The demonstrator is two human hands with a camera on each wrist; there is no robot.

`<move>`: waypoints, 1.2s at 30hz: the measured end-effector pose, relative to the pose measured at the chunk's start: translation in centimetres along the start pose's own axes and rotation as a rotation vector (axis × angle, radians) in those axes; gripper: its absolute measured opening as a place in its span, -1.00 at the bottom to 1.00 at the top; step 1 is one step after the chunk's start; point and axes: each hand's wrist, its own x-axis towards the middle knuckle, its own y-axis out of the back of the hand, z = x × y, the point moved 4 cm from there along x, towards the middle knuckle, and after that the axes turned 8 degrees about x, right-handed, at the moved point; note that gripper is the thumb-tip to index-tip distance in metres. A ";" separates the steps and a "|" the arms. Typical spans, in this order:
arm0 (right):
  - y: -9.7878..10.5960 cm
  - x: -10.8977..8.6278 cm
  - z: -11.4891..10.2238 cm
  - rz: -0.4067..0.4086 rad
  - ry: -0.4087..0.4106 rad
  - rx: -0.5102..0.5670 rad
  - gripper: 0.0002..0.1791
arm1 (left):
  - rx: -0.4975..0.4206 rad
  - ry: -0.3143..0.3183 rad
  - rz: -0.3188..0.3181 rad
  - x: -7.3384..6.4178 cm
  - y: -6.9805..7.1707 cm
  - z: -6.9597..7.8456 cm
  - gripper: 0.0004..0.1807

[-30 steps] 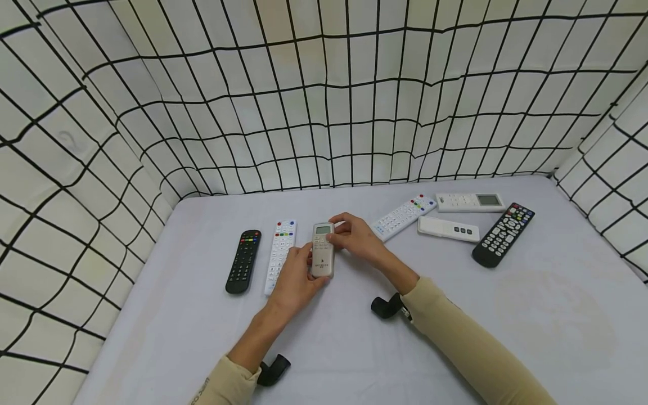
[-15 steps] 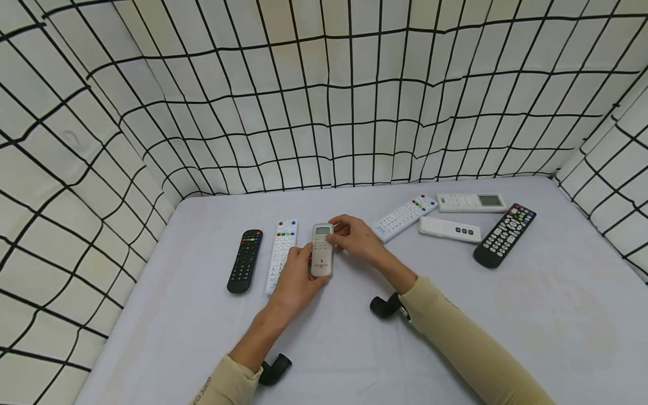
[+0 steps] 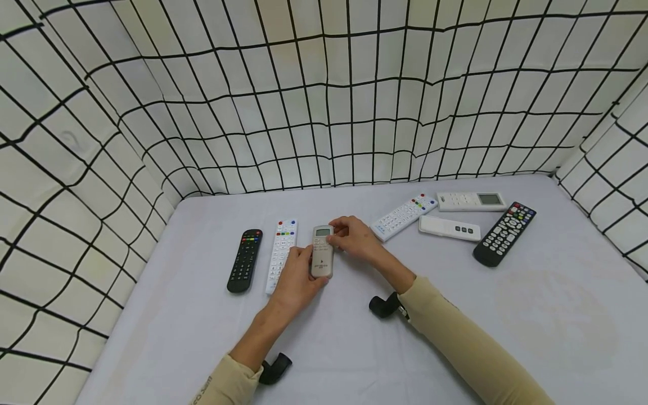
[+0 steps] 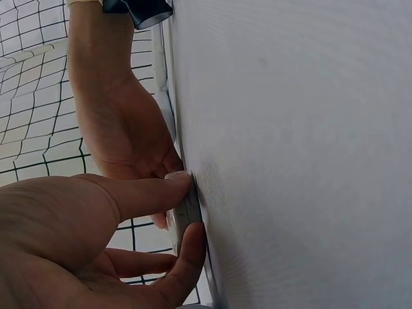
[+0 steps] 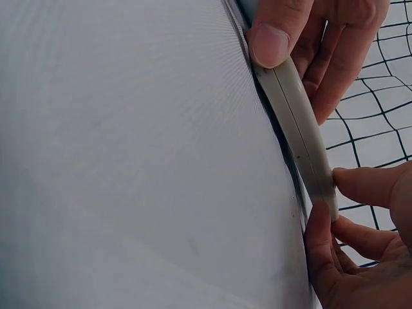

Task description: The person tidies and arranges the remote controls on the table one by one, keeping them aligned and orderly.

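A small beige remote control with a little grey screen at its top end lies upright in the head view, its face upward. My left hand grips its lower part, the thumb at the bottom end and the fingers along the left side. At the upper right, my right hand pinches the same remote, thumb on the face near the screen. The right wrist view shows the remote's edge close over the white cloth, with right fingertips around its far end. Just left of my left hand, a white remote is partly covered by it.
A black remote lies farther left. On the right are a white remote with coloured buttons, a white one with a screen, a plain white one and another black remote. Black netting encloses the table.
The beige remote's top end and my right fingers have come slightly lower in the head view. Both hands keep their hold, and the other remotes stay put.
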 end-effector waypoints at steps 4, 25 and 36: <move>0.0 0.0 0.0 -0.002 -0.004 -0.014 -0.51 | 0.007 0.001 0.002 0.0 0.0 0.0 -0.16; 0.0 0.2 0.0 -0.038 0.038 -0.080 -0.49 | 0.008 0.009 -0.001 0.0 -0.2 0.0 -0.16; 0.3 0.0 0.1 -0.040 0.015 -0.024 -0.46 | -0.014 0.031 0.014 0.0 -0.2 0.1 -0.18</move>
